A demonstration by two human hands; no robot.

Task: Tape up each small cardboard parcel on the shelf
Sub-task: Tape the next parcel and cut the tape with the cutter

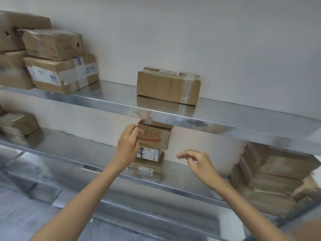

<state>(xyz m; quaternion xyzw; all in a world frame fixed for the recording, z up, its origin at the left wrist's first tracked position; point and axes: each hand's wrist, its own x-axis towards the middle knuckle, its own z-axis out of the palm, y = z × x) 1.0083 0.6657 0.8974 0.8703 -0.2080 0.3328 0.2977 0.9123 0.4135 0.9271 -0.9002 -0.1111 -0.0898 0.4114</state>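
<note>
Your left hand [128, 145] has its fingers curled round the left front corner of the top parcel [157, 136], holding it. Your right hand [197, 162] hovers just right of the stack, fingers loosely spread and holding nothing. The top parcel is brown cardboard with red print and sits on a middle parcel [152, 154] with a white label and a bottom parcel [147, 167]. The stack stands on the lower shelf [78, 148], against the wall.
</note>
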